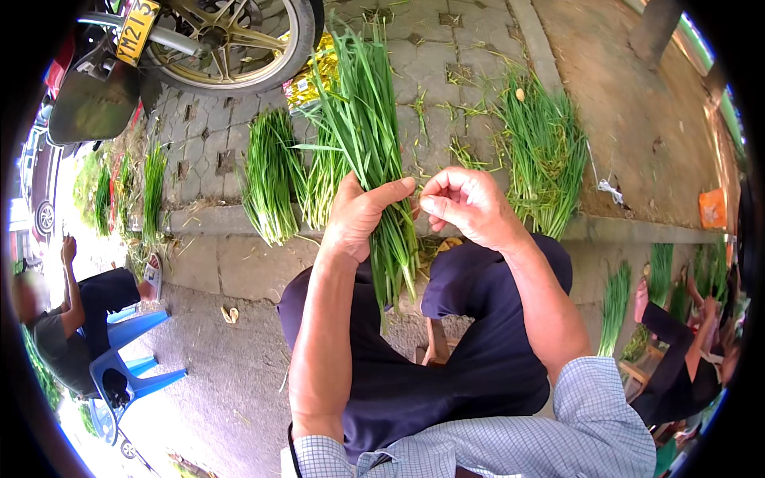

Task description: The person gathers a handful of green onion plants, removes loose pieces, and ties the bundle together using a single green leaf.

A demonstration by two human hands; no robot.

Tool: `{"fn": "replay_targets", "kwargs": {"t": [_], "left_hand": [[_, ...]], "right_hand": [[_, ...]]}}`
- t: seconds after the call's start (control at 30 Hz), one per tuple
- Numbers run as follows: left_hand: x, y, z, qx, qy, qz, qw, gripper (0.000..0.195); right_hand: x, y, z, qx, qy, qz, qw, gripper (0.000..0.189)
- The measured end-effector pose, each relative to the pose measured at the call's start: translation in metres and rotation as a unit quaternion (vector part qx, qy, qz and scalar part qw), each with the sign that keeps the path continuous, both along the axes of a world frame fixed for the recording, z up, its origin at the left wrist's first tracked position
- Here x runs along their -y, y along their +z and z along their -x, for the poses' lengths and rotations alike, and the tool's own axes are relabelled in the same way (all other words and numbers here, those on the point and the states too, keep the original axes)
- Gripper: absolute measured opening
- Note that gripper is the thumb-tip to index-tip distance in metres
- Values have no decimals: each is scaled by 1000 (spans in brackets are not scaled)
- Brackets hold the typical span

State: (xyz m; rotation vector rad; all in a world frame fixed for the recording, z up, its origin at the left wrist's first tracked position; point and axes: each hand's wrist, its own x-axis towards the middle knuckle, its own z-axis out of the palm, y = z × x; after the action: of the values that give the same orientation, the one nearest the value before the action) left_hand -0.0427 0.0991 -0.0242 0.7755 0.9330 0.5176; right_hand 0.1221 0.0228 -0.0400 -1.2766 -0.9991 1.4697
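Note:
My left hand [364, 209] grips a thick bunch of long flat-leaved garlic chives [367, 113], held upright over my knees with the leaf tips pointing away from me. Just right of the bunch, my right hand [463, 203] has its thumb and forefinger pinched together. Whether a thin leaf is between those fingertips is too small to tell. A large loose pile of chives [544, 155], mixed with yellowed leaves, lies on the paving beyond my right hand. To the left, a neater chive bundle [269, 176] rests on the kerb, beside another bundle [326, 173] partly behind the held bunch.
A motorbike wheel [230, 45] stands at the upper left, near a shiny gold packet [311, 74]. A person on a blue plastic chair [128, 364] sits at the left; another person [681, 364] sits at the right near more chives. The concrete kerb [209, 220] crosses before my knees.

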Motion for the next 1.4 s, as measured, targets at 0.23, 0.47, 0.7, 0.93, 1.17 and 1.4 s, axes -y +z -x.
{"fn": "replay_targets", "kwargs": {"t": [0.23,0.47,0.7,0.93,1.17,1.4], "left_hand": [[7,-7,-2,9,5,22,1000,45],[13,-4,-3,41,14,10,999,46],[11,6,-5,54,29,22,998,47],[-3,13,-14,25,-7,1,1000,47],[-8,-1,-17,-1,-6,-1,1000,42],[-12,-5,-15,-6,32,-9,999,40]], "right_hand": [[9,9,-3,-65,-117,-24,991,18],[-20,38,-51,13,-291,-114,950,17],[-28,12,-103,-73,-422,-168,888,20],[-30,-5,-111,17,-476,-157,865,20],[-11,-57,-98,747,-174,-16,641,32],[-5,12,-6,208,1,-167,964,38]]}}
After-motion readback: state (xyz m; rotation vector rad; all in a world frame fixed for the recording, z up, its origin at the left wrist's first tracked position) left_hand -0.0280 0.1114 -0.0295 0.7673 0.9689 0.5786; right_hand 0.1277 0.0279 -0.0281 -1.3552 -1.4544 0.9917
